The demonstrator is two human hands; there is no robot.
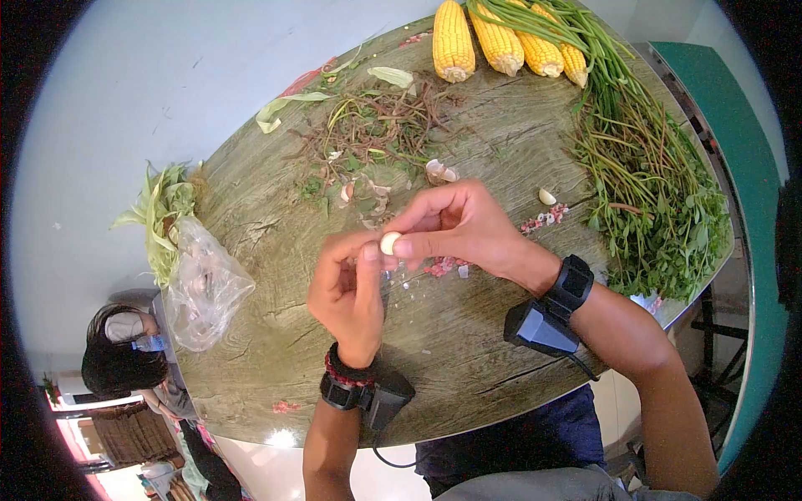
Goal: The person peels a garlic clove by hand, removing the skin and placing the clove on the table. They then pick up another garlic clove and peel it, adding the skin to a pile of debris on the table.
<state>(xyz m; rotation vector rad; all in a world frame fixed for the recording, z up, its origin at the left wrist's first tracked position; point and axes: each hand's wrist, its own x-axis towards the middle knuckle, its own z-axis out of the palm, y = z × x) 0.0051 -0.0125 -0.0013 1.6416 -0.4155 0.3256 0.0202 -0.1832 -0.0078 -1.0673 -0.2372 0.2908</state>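
A pale, peeled-looking garlic clove (389, 243) is pinched between both hands above the middle of the table. My left hand (351, 280) grips it from the left with thumb and fingers. From the right, the thumb and fingers of my right hand (464, 230) close on it too. Beyond my hands lie garlic skins (440, 172) and a small piece of garlic bulb. Another peeled clove (546, 196) rests to the right of my right hand. Small pink-and-white chopped bits (443, 265) lie partly hidden beneath my hands.
Several corn cobs (454, 42) lie at the far edge. Long green beans and leafy greens (660, 192) cover the right side. Stem and leaf trimmings (384, 125) are heaped beyond my hands. A plastic bag (200, 284) and husks sit at left, near another person (125, 351).
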